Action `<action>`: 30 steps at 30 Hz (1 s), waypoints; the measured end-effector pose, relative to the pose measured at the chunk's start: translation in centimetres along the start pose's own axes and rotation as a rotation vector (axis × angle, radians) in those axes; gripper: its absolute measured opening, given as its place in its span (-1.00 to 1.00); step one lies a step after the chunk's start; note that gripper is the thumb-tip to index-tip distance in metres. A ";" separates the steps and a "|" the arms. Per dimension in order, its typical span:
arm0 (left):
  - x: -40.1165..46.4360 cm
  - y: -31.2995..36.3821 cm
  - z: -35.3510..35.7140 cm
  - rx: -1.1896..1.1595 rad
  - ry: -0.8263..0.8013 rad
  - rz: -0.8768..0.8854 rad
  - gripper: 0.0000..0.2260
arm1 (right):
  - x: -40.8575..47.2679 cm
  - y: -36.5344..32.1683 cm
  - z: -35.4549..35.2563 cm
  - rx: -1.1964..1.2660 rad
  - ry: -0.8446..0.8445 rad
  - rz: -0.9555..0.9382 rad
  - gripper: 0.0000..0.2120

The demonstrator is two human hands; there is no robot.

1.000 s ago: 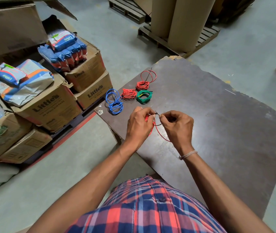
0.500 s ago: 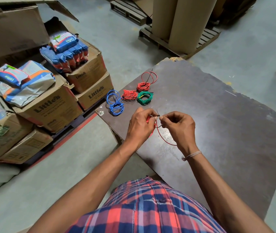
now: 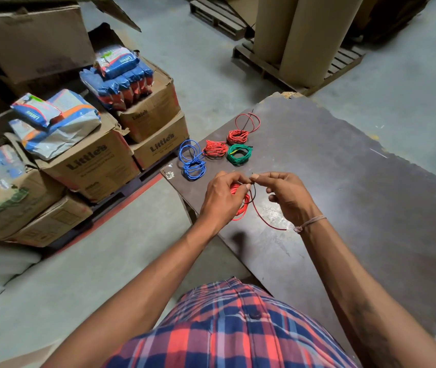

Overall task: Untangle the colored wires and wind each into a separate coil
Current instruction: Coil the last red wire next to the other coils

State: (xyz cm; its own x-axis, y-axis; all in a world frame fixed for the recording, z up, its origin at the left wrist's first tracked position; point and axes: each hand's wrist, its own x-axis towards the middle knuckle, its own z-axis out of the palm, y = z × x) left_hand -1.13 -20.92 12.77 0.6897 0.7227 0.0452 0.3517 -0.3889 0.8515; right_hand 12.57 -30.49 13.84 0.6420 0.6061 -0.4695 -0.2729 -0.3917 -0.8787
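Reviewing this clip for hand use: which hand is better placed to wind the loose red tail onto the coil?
Likely the right hand: it pinches the wire by the free tail, while the left hand already holds the red coil.

I see a red wire coil (image 3: pixel 240 201) held above the table (image 3: pixel 357 195), its loose tail curving down to the right. On the table beyond lie a blue coil (image 3: pixel 192 163), two red coils (image 3: pixel 214 149) (image 3: pixel 237 136) and a green coil (image 3: pixel 239 154), each separate.
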 end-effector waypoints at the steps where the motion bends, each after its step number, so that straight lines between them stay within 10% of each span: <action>1: 0.0 -0.2 -0.1 -0.001 0.004 -0.002 -0.93 | 0.0 -0.1 0.3 0.009 -0.009 0.001 -0.85; 18: 0.5 -3.9 -3.8 -0.295 -0.049 -0.297 -0.89 | 2.5 -2.2 6.5 0.411 0.044 -0.179 -0.86; 30: 2.0 -4.1 -7.3 0.084 -0.153 -0.068 -0.83 | 5.5 -5.8 10.6 0.192 0.059 -0.237 -0.77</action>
State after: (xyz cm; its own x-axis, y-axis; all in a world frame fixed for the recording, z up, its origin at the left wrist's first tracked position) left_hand -5.78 -13.74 13.17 0.7484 0.6562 -0.0958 0.4475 -0.3931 0.8032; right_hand 10.11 -17.52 15.45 0.7430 0.6213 -0.2490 -0.2378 -0.1028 -0.9659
